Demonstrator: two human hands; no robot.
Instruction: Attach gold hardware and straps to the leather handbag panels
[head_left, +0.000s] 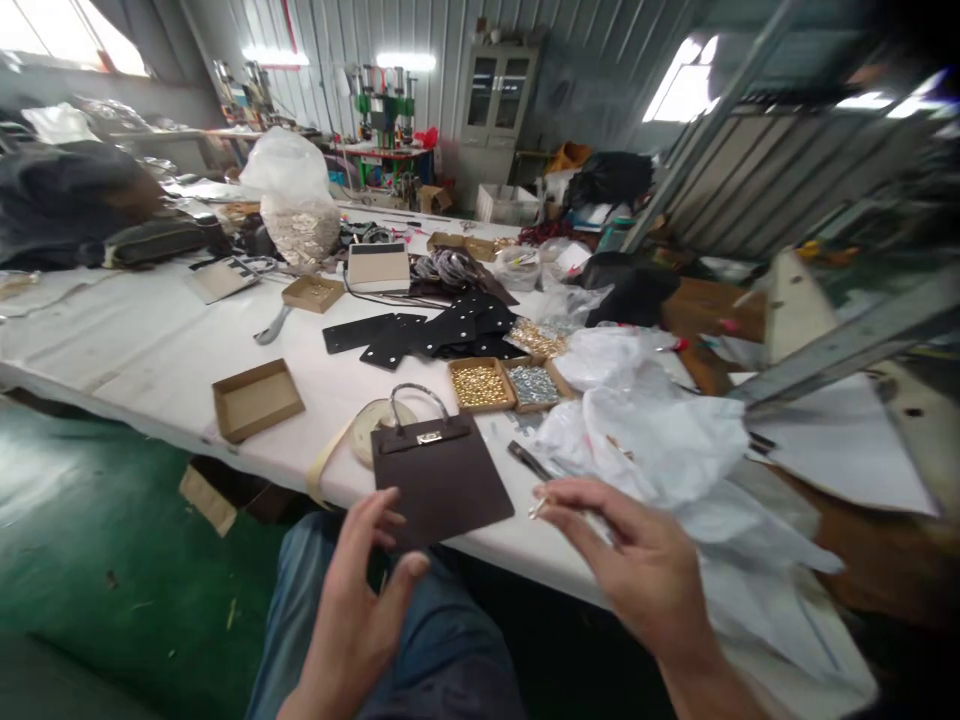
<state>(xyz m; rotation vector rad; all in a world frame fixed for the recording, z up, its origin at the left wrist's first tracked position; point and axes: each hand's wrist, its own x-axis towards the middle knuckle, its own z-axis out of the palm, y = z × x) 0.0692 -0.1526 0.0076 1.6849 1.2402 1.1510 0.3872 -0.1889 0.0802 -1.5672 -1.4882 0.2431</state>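
A dark brown bag panel point(442, 485) with a looped handle point(417, 392) and a silver clasp point(430, 437) lies at the table's front edge. My left hand point(367, 590) is by its lower left corner, fingers apart, holding nothing. To the right of the panel, above the table, my right hand point(630, 550) pinches a small shiny metal piece point(535, 506) between thumb and fingertips; its exact kind is too small to tell. A dark-handled tool point(528, 460) lies just beyond the right hand, partly hidden by it.
Cardboard boxes of gold point(480, 386) and silver point(532, 384) fittings stand behind the panel. A shallow cardboard box point(257, 400) and a tape roll point(371, 430) are on the left. White plastic bags point(652, 430) crowd the right. Black pieces point(442, 330) lie further back.
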